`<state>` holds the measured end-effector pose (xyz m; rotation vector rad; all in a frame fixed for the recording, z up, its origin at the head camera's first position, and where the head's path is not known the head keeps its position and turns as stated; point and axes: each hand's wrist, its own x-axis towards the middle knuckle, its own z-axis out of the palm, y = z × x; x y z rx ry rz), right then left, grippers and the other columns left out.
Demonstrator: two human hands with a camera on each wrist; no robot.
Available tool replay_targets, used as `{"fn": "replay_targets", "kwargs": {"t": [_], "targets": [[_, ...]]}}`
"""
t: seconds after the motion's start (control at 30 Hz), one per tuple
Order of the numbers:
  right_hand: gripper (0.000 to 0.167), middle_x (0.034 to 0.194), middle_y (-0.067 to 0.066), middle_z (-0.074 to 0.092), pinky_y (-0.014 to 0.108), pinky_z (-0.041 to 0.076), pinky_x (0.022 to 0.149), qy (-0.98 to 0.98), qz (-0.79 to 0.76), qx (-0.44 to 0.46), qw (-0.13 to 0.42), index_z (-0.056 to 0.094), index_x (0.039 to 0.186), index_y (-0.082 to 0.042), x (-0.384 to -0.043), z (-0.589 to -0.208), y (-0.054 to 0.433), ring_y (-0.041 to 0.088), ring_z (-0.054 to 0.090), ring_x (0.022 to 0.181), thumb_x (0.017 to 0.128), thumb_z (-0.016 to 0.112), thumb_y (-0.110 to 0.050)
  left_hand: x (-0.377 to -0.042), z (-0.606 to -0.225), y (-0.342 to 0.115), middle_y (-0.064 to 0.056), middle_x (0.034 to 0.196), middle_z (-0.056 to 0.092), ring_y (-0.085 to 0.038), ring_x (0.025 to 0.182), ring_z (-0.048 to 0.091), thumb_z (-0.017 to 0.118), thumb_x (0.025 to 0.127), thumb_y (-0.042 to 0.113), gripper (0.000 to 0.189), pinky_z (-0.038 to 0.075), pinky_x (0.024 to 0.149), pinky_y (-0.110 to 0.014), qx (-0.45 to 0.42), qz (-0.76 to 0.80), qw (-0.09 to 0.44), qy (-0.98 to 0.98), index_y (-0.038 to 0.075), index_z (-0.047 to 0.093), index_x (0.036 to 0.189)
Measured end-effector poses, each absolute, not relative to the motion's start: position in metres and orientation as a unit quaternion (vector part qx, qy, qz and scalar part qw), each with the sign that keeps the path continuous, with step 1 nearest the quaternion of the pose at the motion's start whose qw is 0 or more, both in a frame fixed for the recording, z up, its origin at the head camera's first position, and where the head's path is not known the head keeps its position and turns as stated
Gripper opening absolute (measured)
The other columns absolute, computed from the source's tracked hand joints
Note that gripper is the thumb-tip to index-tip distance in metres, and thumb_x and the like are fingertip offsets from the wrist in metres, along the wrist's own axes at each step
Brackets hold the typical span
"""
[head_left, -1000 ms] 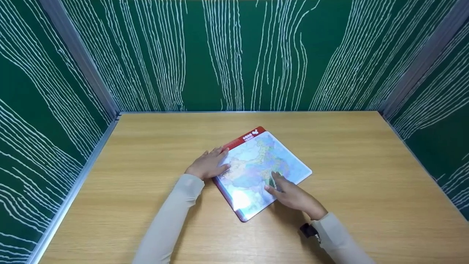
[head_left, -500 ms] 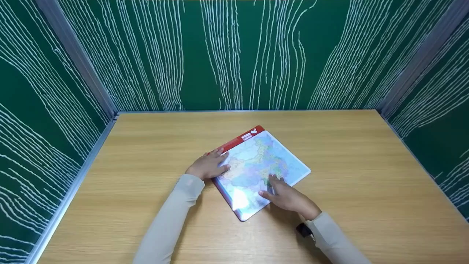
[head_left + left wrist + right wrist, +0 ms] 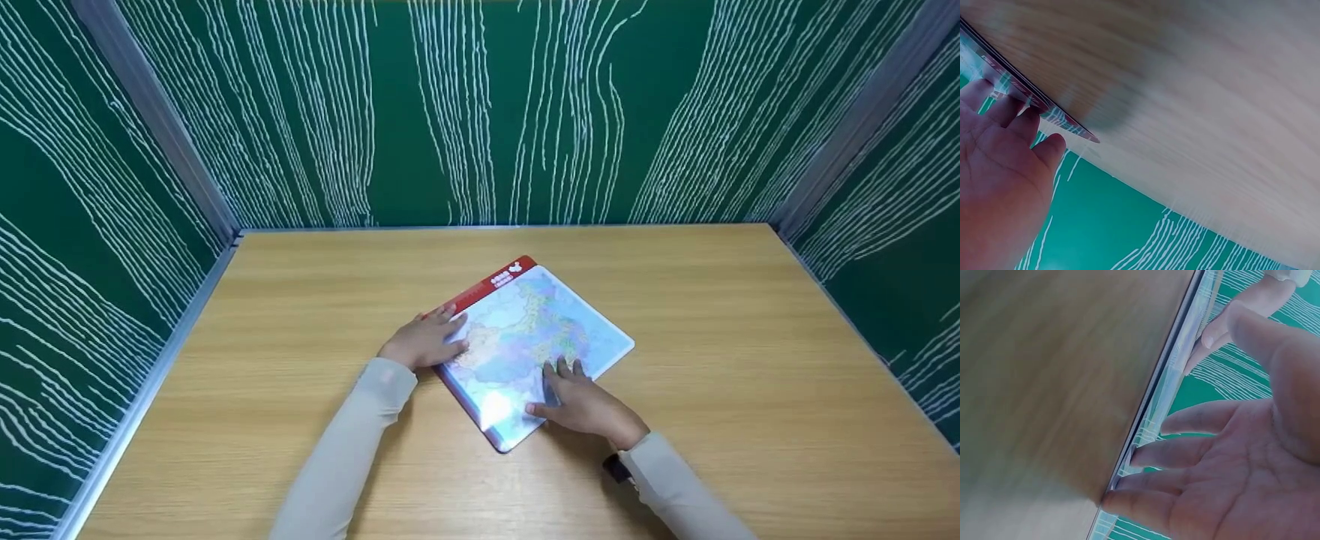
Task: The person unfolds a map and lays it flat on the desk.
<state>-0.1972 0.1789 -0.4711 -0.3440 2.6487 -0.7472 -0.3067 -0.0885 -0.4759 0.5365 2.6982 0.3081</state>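
Observation:
A thin, glossy map board (image 3: 510, 337) lies at an angle on the wooden table, with a red title band along its upper left edge. On its left corner rests my left hand (image 3: 424, 341), fingers straight and spread over the red band and map. My right hand (image 3: 585, 405) lies across the lower right edge, fingers extended onto the printed surface. In the left wrist view, the fingertips of the left hand (image 3: 1005, 174) meet the glossy face of the map board (image 3: 1008, 76). The right wrist view has the right hand (image 3: 1224, 472) with fingertips against the board's face.
The wooden table (image 3: 750, 360) runs back to a green wall (image 3: 420, 112) with wavy white lines. Similar green panels stand at left and right, joined by grey posts (image 3: 161, 112). A dark device (image 3: 617, 469) is strapped at the right wrist.
My right hand has slid left and slightly down along the map board's lower right edge, its fingers spreading more. The left hand stays in place; the board barely shifts.

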Motion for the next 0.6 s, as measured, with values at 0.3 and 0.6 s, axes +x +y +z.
{"fn": "replay_targets", "kwargs": {"t": [0.3,0.6], "targets": [[0.092,0.154,0.034,0.008,0.065,0.018,0.112,0.944,-0.247,-0.132,0.175,0.024,0.148,0.007,-0.2002,-0.4725,0.1806,0.055,0.000,0.141,0.085,0.068,-0.044,-0.3047,-0.4744,-0.0910,0.007,0.162,0.008,-0.017,0.150,0.006,0.051,0.088,0.062,0.077,0.008,0.121,-0.048,0.209,0.082,0.179,0.958,0.036,0.017,0.152],[0.091,0.152,0.039,0.009,0.067,0.018,0.110,0.947,-0.222,-0.159,0.170,0.028,0.146,0.010,-0.2038,-0.4717,0.1856,0.060,0.003,0.138,0.083,0.073,-0.039,-0.2991,-0.4715,-0.0918,0.001,0.161,0.016,-0.020,0.150,0.010,0.053,0.090,0.056,0.074,0.011,0.121,-0.047,0.232,0.077,0.164,0.956,0.029,0.024,0.152]]}}
